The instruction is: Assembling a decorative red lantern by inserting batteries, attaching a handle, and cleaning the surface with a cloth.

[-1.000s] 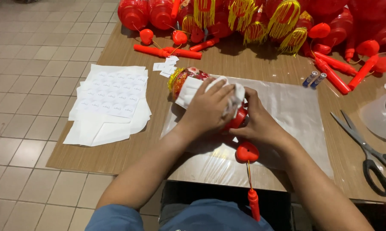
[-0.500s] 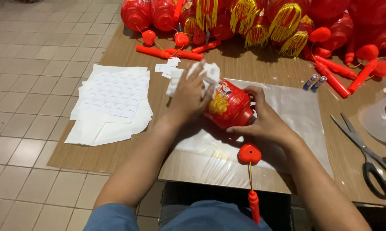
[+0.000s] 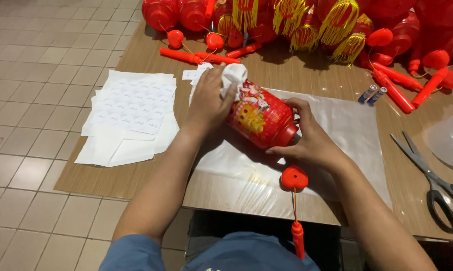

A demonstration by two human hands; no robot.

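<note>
Two hands work one red printed paper lantern (image 3: pixel 260 119) over a clear plastic sheet (image 3: pixel 337 150).
Left hand (image 3: pixel 208 103) fingers clutch white crumpled paper (image 3: pixel 234 75); right hand (image 3: pixel 307 140) fingers grip the lantern. Two batteries (image 3: pixel 372 94), one pair of black scissors (image 3: pixel 429 180) lie on the brown wooden surface (image 3: pixel 136 65); tiled floor (image 3: pixel 36 75).

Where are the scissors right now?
In the head view, the scissors lie flat on the table's right side, beyond the right hand, just below a translucent white lid.

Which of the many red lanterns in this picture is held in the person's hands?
The red lantern lying on the clear plastic sheet, gripped between the left hand and right hand; the others sit piled at the table's far edge.
</note>
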